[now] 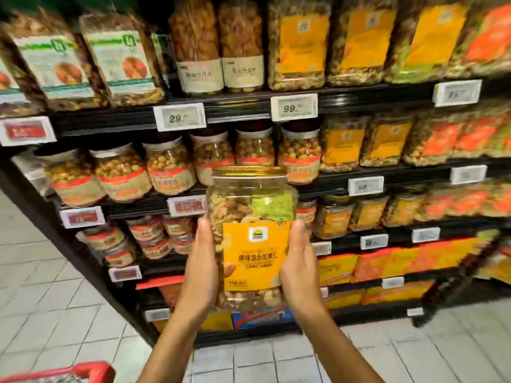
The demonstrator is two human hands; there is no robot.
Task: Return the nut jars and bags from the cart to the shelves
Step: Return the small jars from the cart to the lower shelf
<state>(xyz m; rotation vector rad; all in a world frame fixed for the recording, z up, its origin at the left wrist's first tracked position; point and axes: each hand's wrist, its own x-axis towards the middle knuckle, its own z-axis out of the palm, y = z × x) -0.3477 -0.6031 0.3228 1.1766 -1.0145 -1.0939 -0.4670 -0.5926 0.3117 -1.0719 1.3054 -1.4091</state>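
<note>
Shelves (240, 107) full of nuts are seen behind a big jar (254, 258) that is held upright and gripped on both sides by the left hand (200, 266) and right hand (300, 266).

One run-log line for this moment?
left hand: holds jar | right hand: holds jar | jar: upright, in front of shelves | cart: lower left

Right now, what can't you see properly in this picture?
Head view:
- Cart: only a red corner shows; the bottom edge cuts off the rest.
- Lower price tags: too blurred to read.
- Fingers of the left hand and right hand: hidden behind the jar.
- Top-shelf bags: tops cut off by the upper edge.
</note>
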